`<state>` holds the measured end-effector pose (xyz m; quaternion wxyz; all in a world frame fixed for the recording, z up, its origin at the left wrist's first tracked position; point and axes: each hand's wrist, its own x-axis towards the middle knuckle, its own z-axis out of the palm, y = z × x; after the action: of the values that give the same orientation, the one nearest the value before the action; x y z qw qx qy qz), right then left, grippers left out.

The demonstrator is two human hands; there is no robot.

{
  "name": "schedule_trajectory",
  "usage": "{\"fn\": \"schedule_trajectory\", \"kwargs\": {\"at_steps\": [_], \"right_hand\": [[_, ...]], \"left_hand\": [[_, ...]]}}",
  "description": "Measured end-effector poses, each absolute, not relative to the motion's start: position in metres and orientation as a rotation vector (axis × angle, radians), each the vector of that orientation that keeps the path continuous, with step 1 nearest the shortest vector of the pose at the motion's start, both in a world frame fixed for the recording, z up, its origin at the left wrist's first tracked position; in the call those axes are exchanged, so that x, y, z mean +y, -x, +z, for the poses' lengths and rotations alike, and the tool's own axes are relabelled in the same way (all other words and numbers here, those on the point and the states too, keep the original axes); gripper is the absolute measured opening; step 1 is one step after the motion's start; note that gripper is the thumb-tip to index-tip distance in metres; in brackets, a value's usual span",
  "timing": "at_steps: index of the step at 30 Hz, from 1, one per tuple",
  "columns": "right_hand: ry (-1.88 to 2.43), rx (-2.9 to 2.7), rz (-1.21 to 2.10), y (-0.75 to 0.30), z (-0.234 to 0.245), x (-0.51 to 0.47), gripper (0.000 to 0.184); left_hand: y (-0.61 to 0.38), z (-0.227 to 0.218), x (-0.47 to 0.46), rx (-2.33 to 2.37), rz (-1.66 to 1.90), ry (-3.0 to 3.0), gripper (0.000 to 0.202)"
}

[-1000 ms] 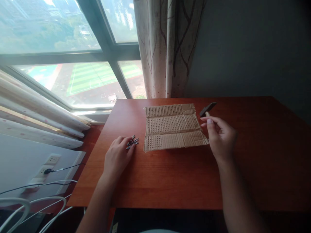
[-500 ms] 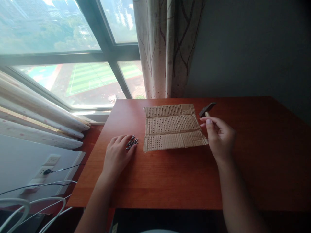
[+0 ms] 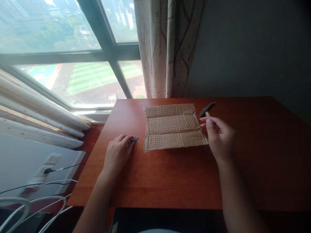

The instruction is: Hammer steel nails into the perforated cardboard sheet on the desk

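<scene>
My left hand (image 3: 118,152) is at the left of the table, its thumb and fingers closed round a small bunch of metal nails (image 3: 132,141). The nails' ends stick out past the fingertips, toward the cardboard. My right hand (image 3: 220,136) grips a hammer (image 3: 207,110) by its pale handle, the dark head raised beyond the fingers. Between the hands lies a creased sheet of brown cardboard (image 3: 173,124), punched with rows of small holes. Part of its near strip, to the right, is without holes. The right hand is just beside the cardboard's right edge.
The reddish-brown wooden table (image 3: 170,181) has its near edge close to me. A window (image 3: 92,77) and curtains (image 3: 165,48) stand behind it. Low at the left are a wall socket (image 3: 43,171) with a plug and white cables (image 3: 60,200).
The left thumb and fingers have drawn together, and the nails, spread out before, are now bunched between them. The right hand, hammer and cardboard look the same.
</scene>
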<state>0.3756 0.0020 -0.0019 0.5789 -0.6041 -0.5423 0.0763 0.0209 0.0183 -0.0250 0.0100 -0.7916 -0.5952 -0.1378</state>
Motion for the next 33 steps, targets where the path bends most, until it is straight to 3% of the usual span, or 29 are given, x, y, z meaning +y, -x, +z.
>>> {"fn": "schedule_trajectory", "kwargs": {"at_steps": [33], "right_hand": [[1.422,-1.268,0.173,-0.374,-0.001,0.003,0.026]], "left_hand": [[-0.022,-0.029,0.031,-1.858,-0.601,2.42,0.031]]}}
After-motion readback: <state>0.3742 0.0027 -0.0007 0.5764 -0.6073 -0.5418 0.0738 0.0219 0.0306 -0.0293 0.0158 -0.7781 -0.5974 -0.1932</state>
